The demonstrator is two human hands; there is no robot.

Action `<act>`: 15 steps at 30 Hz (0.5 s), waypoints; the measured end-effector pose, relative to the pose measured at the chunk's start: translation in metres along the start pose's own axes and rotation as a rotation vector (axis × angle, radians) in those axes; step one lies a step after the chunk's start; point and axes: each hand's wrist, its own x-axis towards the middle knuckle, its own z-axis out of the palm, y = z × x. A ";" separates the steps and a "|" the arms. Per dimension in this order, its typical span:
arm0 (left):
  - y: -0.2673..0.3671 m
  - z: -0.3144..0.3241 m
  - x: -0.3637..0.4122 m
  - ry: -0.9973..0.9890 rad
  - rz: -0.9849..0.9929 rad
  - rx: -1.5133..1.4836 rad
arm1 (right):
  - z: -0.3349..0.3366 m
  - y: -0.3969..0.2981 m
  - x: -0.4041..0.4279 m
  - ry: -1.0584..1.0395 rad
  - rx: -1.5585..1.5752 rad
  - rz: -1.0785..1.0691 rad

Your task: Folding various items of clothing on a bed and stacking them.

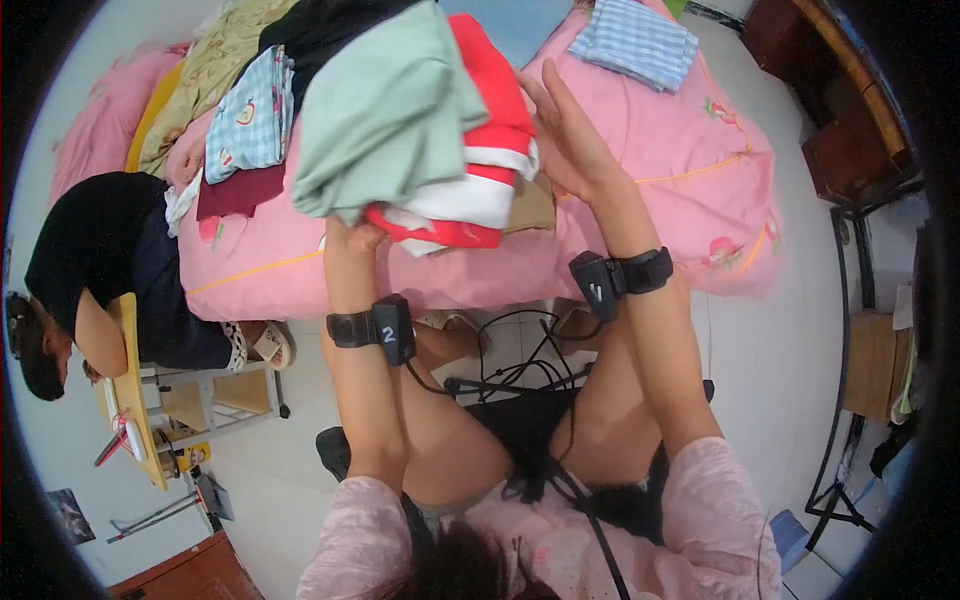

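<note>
My left hand [352, 238] is at the lower left edge of a pale green cloth [390, 112], its fingers mostly hidden beneath the fabric, so its grip does not show. Under and beside that cloth lies a red and white garment [495, 82], loosely folded. My right hand [559, 135] is at the right side of the red fabric, fingers extended and apart, palm facing the pile. A khaki cloth [534, 206] shows under the pile, between it and the pink bedspread [660, 217].
Blue checked folded cloths [637, 43] [247, 120] lie on the bed at both sides. A maroon cloth [240, 193] is under the left one. Another person [112, 247] sits at the left by a small wooden table [135, 375]. Black cables [517, 367] hang between my legs.
</note>
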 end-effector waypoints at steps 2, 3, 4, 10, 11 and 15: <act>-0.008 0.004 -0.003 -0.103 -0.083 -0.042 | 0.001 -0.003 -0.007 0.082 -0.083 0.025; -0.009 0.006 -0.002 -0.082 -0.124 -0.050 | 0.002 -0.004 -0.007 0.115 -0.125 0.078; -0.009 0.007 -0.001 -0.240 -0.190 -0.072 | 0.002 -0.004 -0.009 0.148 -0.167 0.132; -0.003 0.021 -0.005 -0.357 -0.158 0.118 | 0.003 0.000 -0.007 0.198 -0.267 0.112; -0.005 0.025 -0.012 -0.120 -0.060 0.246 | 0.002 0.001 -0.006 0.203 -0.315 0.070; -0.013 0.047 -0.011 0.273 0.151 0.425 | -0.004 0.009 0.002 0.208 -0.452 -0.025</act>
